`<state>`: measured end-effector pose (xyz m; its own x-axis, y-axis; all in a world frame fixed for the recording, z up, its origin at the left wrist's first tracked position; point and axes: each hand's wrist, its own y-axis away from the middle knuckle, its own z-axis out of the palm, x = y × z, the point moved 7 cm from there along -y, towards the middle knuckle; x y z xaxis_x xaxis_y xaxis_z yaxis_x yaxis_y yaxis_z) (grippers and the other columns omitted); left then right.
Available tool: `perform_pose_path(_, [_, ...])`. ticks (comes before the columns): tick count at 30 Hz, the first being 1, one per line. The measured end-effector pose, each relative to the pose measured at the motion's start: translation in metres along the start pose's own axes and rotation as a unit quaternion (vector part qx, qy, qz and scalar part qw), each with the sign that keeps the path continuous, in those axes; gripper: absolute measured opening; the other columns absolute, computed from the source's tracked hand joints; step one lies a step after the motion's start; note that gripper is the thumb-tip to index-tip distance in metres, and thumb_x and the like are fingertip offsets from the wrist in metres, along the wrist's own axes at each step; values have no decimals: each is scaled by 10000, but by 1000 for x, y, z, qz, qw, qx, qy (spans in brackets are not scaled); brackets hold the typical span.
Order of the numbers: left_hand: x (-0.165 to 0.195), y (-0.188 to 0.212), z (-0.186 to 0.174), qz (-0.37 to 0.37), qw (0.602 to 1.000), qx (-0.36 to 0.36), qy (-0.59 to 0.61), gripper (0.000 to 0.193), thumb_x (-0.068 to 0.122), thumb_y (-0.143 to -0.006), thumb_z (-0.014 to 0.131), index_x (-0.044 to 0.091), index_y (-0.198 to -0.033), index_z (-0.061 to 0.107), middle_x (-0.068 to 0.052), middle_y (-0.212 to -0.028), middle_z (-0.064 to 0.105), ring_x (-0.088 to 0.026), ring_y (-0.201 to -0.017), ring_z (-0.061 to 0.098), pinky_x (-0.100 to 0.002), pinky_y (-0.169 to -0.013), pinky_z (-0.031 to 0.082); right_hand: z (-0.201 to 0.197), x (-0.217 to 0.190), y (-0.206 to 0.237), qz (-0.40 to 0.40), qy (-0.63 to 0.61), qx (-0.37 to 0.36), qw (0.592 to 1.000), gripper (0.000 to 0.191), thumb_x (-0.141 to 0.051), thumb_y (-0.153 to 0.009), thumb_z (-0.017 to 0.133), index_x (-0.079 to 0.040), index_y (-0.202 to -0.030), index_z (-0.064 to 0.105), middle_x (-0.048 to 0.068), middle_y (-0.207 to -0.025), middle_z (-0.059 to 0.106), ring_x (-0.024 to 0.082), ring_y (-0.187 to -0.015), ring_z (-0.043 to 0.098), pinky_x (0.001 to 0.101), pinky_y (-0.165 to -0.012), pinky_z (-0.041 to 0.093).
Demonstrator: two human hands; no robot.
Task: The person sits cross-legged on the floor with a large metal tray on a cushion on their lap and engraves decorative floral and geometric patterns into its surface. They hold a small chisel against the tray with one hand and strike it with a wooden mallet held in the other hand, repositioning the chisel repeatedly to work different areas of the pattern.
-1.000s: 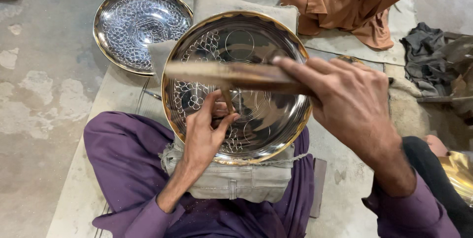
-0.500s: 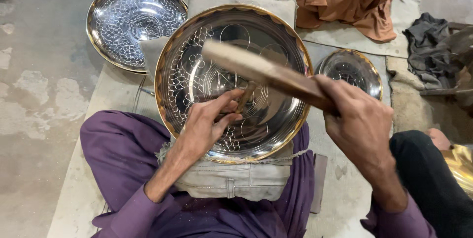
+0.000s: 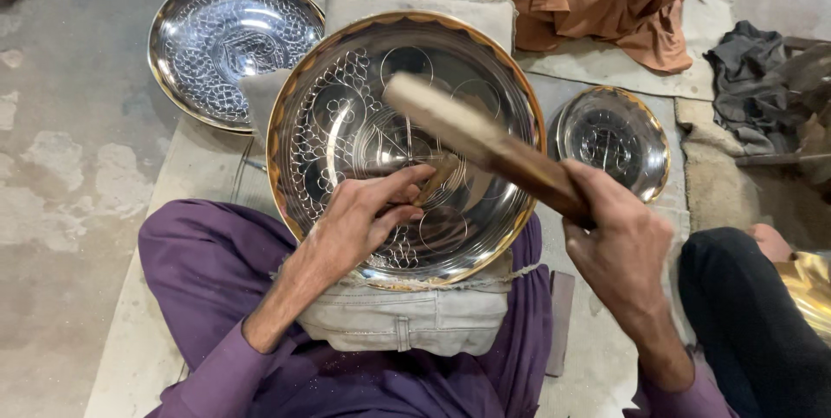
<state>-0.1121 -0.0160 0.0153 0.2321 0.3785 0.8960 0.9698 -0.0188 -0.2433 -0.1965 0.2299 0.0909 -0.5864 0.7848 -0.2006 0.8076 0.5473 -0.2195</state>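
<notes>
Large tray (image 3: 346, 124) — landmark, propped on a padded cushion (image 3: 389, 314) over the lap. Left hand (image 3: 363, 219) lies on the tray's lower centre, wrist bent, fingers (image 3: 407, 184) pinching a small chisel (image 3: 437, 177) against the engraved metal. Right hand (image 3: 619, 254), right of the tray, fingers wrapped tight round a wooden mallet (image 3: 467, 137) — its head slanting up over the tray's centre. Two smaller trays lie beyond.
</notes>
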Motion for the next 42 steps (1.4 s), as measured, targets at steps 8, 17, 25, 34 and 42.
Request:
perform_pose_path(8, [-4,-1,2,5,1000,-15,-6,581,92,-875,748,125,-1424,561,-99,-1032,783,-203,-892,789,-344,-773,647,3,-4,3,24,-93,20,995,558,-4,-778,706,-105,-1317,602,152,-1072,745,264,-920,747,371,-766,592])
perform_pose_path(17, [-4,-8,3,24,999,-33,-5,559,131,-891,729,137,-1423,557,-93,-1024,785,-201,-879,790,-337,-760,658,-1,7,15,63,-21,-11,998,586,-11,-754,761,-107,-1316,627,162,-1061,752,302,-913,716,416,-733,578])
perform_pose_path(25, [7,-34,10,100,980,-168,-25,538,121,-850,737,146,-1374,619,-68,-1081,791,-203,-883,793,-380,-839,634,22,27,41,49,-119,59,990,454,-37,-830,760,-20,-1245,577,124,-987,634,232,-801,665,361,-679,576])
perform_pose_path(34, [8,-39,27,53,963,-252,-80,525,118,-810,687,222,-1323,650,27,-1118,782,-178,-928,780,-378,-867,610,53,36,89,98,-298,114,943,414,12,-854,703,-19,-1227,526,110,-1051,625,221,-947,652,359,-818,568])
perform_pose_path(42, [22,-36,11,104,966,-224,-81,522,94,-846,729,152,-1354,623,-45,-1124,767,-273,-938,741,-424,-804,589,60,39,96,135,-267,91,950,454,-16,-867,712,-19,-1282,527,154,-989,709,240,-839,725,362,-702,617])
